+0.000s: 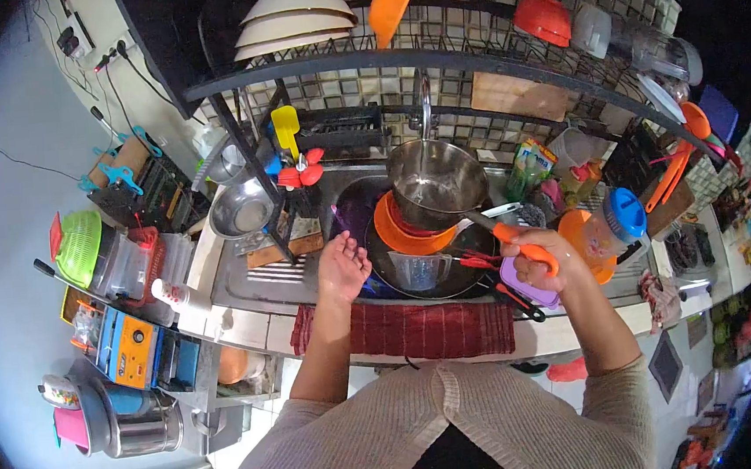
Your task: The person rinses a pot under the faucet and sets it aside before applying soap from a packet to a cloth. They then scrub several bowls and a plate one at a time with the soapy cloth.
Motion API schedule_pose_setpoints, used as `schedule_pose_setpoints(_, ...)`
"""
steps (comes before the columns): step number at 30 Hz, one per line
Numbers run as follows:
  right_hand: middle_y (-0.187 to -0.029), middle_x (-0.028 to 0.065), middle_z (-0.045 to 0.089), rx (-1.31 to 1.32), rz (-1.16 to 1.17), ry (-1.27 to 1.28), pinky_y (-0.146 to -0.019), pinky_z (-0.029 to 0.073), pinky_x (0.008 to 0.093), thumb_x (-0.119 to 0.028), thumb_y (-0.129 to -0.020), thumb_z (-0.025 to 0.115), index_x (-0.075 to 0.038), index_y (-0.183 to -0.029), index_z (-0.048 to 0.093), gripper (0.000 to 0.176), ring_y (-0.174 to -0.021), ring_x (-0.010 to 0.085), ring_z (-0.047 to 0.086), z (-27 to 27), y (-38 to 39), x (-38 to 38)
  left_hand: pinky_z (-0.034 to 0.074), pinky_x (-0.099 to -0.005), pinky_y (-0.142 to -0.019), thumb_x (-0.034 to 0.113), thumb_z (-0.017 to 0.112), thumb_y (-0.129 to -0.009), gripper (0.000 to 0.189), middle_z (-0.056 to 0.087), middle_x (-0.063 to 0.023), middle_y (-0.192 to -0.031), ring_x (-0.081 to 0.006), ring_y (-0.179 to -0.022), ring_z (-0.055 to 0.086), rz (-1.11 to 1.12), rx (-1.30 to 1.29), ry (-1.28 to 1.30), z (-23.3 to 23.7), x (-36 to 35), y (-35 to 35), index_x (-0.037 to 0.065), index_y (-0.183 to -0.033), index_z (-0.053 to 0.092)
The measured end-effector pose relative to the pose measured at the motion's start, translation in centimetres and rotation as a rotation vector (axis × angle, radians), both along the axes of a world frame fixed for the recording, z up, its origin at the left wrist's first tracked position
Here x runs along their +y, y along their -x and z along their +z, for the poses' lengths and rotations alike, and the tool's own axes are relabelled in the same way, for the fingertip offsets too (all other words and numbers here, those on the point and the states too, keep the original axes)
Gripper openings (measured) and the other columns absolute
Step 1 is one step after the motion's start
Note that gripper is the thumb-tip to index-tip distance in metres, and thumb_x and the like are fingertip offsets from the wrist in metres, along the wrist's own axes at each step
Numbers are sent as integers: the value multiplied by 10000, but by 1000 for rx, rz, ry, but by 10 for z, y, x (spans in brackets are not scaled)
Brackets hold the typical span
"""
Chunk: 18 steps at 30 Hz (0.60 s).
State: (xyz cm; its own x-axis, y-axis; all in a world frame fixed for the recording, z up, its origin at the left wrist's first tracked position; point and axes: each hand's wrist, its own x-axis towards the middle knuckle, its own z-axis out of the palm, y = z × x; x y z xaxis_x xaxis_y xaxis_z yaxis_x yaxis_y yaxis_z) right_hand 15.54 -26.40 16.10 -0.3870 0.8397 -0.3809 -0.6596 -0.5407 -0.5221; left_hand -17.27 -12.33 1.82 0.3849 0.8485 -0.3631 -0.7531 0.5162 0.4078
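My right hand (544, 264) is wrapped round the orange handle of a steel saucepan (437, 177). The pan is held over the sink, its mouth below the faucet (425, 111). Some wetness glints inside it; whether water is running cannot be made out. My left hand (343, 268) is empty, palm turned up and fingers loosely curled apart, left of the pan. Beneath the pan lie orange bowls (388, 226) and a clear measuring jug (421, 271) in the sink. A purple container (528, 286) sits just below my right hand.
Overhead runs a black dish rack (318, 65) with white bowls (297, 16). To the right stands a clear jug with a blue lid (625, 215). A steel bowl (241, 210) rests at left. Along the front edge hangs a red cloth (410, 330).
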Motion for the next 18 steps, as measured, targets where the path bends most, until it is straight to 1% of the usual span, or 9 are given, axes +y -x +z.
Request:
schedule_pose_setpoints(4,-731,46,519,-23,17,-16,-327,304,224,-116,-862,545,-110,-993,395,199,-362,86,432,7,-2,2,433,-326,-694,278,556,-855,138,560,54,-832,-153,-762,524,-8,19,-11,8,0,-4,185,-953,584)
schedule_pose_setpoints(6,-736,46,516,-37,20,-17,-330,307,225,-115,-862,546,-109,-988,394,198,-368,86,438,10,-3,2,433,-318,-696,290,555,-857,182,560,58,-859,-149,-780,522,-27,96,-80,12,-1,-8,175,-995,587)
schedule_pose_setpoints(12,-736,36,504,-73,55,-8,-342,301,222,-125,-859,564,-104,-961,413,183,-373,83,432,11,-4,-2,419,-303,-708,313,547,-865,267,557,53,-903,-146,-808,517,-103,127,-169,12,-3,-22,158,-1082,569)
schedule_pose_setpoints(15,-736,42,517,-65,60,-18,-342,298,223,-125,-855,576,-99,-951,426,179,-369,87,420,12,-7,-5,414,-301,-708,321,542,-870,282,554,50,-921,-146,-813,518,-108,141,-179,10,-1,-24,157,-1098,563)
schedule_pose_setpoints(17,-754,62,550,-162,20,36,-336,298,221,-127,-845,593,-90,-982,439,209,-370,94,416,10,-10,-7,415,-301,-707,324,540,-872,285,554,52,-924,-145,-814,517,-103,153,-171,8,1,-24,155,-1099,563)
schedule_pose_setpoints(18,-754,62,550,-162,16,39,-336,298,221,-127,-845,593,-90,-982,439,209,-370,94,416,11,-9,-8,415,-302,-707,328,537,-873,288,555,54,-926,-145,-816,517,-94,166,-165,7,2,-24,154,-1101,562)
